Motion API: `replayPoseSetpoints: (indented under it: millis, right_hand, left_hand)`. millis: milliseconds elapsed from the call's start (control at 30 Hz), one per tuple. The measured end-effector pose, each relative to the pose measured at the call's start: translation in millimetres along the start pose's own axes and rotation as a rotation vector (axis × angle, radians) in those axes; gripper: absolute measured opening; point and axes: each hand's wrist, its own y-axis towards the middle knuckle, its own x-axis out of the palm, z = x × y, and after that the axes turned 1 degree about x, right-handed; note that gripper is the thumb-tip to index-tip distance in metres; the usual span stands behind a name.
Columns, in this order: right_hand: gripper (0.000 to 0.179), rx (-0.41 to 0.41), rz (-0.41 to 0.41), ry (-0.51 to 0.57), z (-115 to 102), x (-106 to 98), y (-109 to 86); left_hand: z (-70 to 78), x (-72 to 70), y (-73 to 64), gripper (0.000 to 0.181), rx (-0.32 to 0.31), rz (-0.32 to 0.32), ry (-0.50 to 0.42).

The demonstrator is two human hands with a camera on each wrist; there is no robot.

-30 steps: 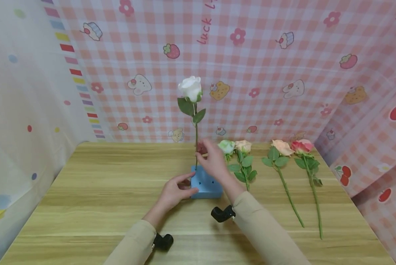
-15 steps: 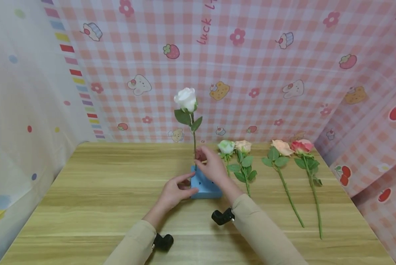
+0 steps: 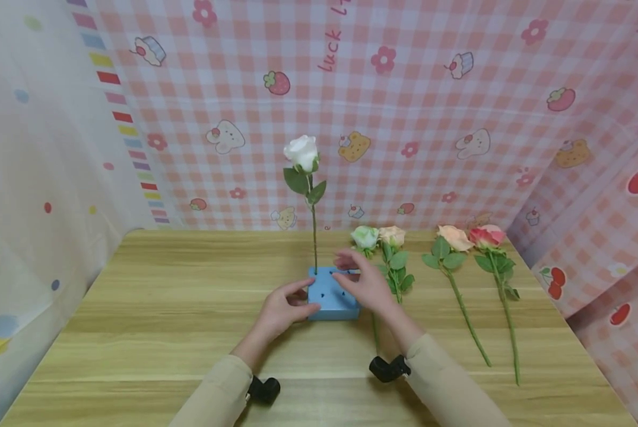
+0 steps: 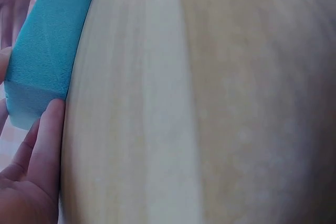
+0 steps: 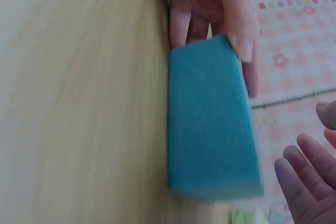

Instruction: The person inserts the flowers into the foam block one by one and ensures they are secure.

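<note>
A blue foam block (image 3: 333, 311) with several small holes in its top lies on the wooden table. My left hand (image 3: 278, 308) holds its left end between thumb and fingers, as the right wrist view also shows. Out of the back left hole rises a white rose (image 3: 301, 152), its leafy stem upright and held by neither hand. My right hand (image 3: 369, 287) hovers over the block's right side with fingers apart and nothing in them; in the right wrist view its fingers (image 5: 302, 179) are off the block.
To the right lie a green-white rose (image 3: 365, 237) and a peach rose (image 3: 392, 236), partly behind my right hand. Farther right are another peach rose (image 3: 454, 237) and a pink-red rose (image 3: 488, 236). A checked cloth (image 3: 431, 118) hangs behind the table (image 3: 190, 284).
The right hand slid down the rose stem as the rose went lower, then let go and moved right. The rose now stands in the block. The left hand stayed put.
</note>
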Motion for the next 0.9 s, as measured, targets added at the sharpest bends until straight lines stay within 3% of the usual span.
replayPoseSetpoints:
  millis: [467, 900]
  right_hand:
    - [0.046, 0.034, 0.017, -0.03, 27.7, -50.3, -47.5]
    - [0.053, 0.134, -0.018, -0.122, 34.0, -54.4, -65.0]
  left_hand:
    - [-1.9, -0.8, -0.7, 0.056, 0.001, -0.03, -0.013]
    - [0.0, -0.1, -1.4, 0.056, 0.009, -0.031, -0.009]
